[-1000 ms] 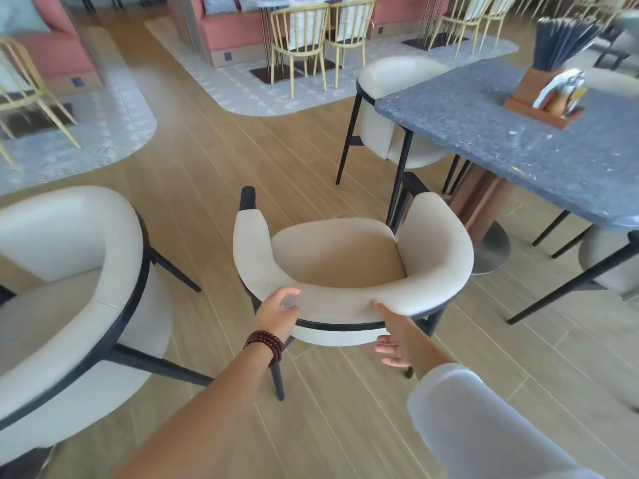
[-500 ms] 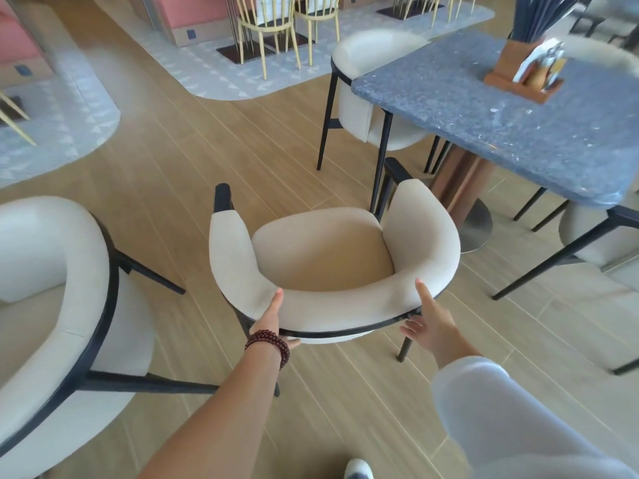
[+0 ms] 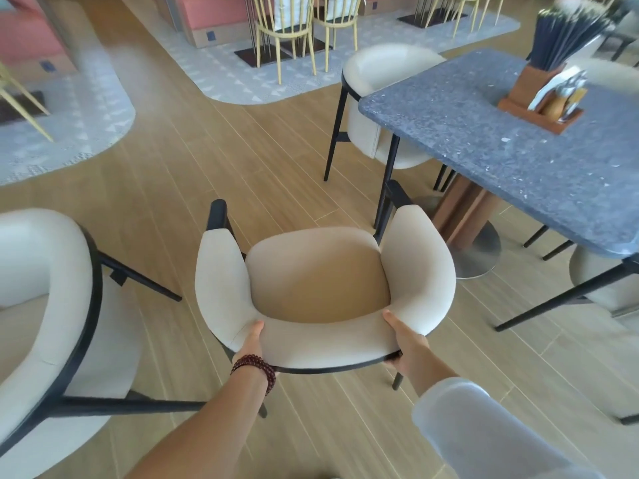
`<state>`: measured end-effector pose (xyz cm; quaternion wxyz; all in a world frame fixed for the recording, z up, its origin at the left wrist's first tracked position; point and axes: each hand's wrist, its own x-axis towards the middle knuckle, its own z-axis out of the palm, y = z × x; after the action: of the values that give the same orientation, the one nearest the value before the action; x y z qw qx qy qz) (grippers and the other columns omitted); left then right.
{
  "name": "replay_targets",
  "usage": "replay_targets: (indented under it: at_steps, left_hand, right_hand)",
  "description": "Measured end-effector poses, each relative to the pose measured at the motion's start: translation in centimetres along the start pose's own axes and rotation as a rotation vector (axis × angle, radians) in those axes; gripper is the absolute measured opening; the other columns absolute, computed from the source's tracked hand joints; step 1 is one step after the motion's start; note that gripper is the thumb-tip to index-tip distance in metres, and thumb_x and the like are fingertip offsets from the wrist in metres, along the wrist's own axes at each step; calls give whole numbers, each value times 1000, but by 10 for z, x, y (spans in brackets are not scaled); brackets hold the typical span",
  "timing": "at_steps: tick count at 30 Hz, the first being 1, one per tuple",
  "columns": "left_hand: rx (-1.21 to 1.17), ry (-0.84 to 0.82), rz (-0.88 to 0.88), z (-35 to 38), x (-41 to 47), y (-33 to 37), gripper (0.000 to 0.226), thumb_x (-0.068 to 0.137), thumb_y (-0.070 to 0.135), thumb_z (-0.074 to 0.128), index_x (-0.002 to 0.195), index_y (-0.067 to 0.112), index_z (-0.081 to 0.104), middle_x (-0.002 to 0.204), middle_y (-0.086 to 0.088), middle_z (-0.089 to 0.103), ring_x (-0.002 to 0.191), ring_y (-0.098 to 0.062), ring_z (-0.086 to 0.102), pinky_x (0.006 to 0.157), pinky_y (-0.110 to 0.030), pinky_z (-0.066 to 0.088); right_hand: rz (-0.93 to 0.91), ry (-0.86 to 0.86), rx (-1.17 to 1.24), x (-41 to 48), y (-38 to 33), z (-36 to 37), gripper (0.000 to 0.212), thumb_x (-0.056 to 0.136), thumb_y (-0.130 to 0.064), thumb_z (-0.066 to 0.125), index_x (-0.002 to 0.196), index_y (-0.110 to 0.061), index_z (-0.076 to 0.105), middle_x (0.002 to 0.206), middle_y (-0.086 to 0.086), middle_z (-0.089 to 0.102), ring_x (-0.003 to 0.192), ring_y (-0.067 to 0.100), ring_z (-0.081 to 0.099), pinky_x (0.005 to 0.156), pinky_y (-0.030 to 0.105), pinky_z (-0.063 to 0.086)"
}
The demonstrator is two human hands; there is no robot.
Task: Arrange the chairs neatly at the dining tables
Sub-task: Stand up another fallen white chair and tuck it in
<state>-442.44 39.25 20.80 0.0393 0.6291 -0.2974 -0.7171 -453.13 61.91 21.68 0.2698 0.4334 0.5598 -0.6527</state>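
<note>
A cream armchair (image 3: pixel 318 274) with a black frame stands on the wooden floor in front of me, its seat facing away, left of the grey stone dining table (image 3: pixel 511 146). My left hand (image 3: pixel 250 344) grips the left part of its curved backrest, thumb on top. My right hand (image 3: pixel 403 337) grips the right part of the backrest, fingers under the black rim. A second cream chair (image 3: pixel 377 98) is tucked at the table's far corner. A third (image 3: pixel 598 285) shows partly under the table's near right edge.
Another cream chair (image 3: pixel 45 305) stands close at the left. A wooden caddy (image 3: pixel 543 98) with dark chopsticks sits on the table. The table's brown pedestal (image 3: pixel 463 209) has a metal base. Yellow spindle chairs (image 3: pixel 294 25) and pink benches stand on grey carpet at the back.
Both hands have closed onto the backrest; the right hand moved up from below the rim to grip it. The chair now appears closer and more square to me.
</note>
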Motion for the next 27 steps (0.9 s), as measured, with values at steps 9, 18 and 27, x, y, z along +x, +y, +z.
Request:
replay_targets:
  at_steps: [9, 18, 27]
  left_hand:
    - [48, -13, 42, 70, -35, 79, 54, 89, 33, 63, 132, 12, 39, 79, -7, 41, 94, -28, 54, 92, -41, 42]
    - [137, -41, -44, 104, -27, 137, 58, 88, 39, 61, 135, 16, 38, 112, -7, 50, 122, -26, 49, 100, -43, 40]
    - [190, -107, -102, 122, -9, 166, 54, 89, 43, 57, 133, 17, 39, 131, -5, 49, 123, -26, 48, 105, -44, 38]
  right_hand:
    - [-42, -63, -23, -17, -89, 49, 69, 67, -26, 87, 118, -14, 43, 113, 9, 57, 101, 31, 57, 86, 46, 53]
    - [-98, 10, 5, -24, -132, 102, 61, 68, -21, 85, 115, -14, 47, 113, 6, 56, 101, 27, 55, 90, 43, 52]
    - [-125, 58, -65, -36, -154, 130, 48, 78, -22, 78, 111, -16, 44, 89, 5, 50, 93, 24, 51, 80, 35, 47]
